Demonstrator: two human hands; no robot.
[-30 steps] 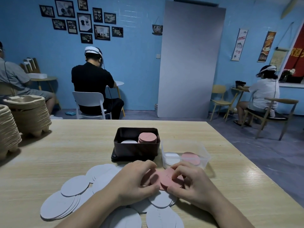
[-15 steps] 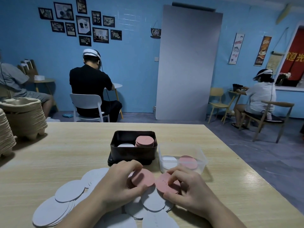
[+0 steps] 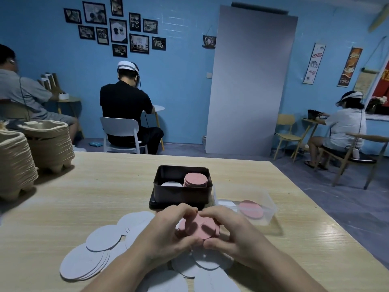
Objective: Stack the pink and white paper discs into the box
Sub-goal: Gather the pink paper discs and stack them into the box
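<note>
My left hand and my right hand meet over the table and together pinch a small bunch of pink paper discs, fingers curled round its edges. Loose white discs lie fanned out beneath and to the left of my hands. Just beyond my hands stands the dark box, holding a stack of pink discs on its right side and a lower white stack on its left.
A clear plastic tub to the right of the box holds a pink and a white disc. Stacks of brown pulp trays stand at the table's left. The table's right edge runs close by. Three seated people work at the back.
The two separate pink discs, one under each hand, have been brought together into one bunch held between both hands. The camera has tilted slightly.
</note>
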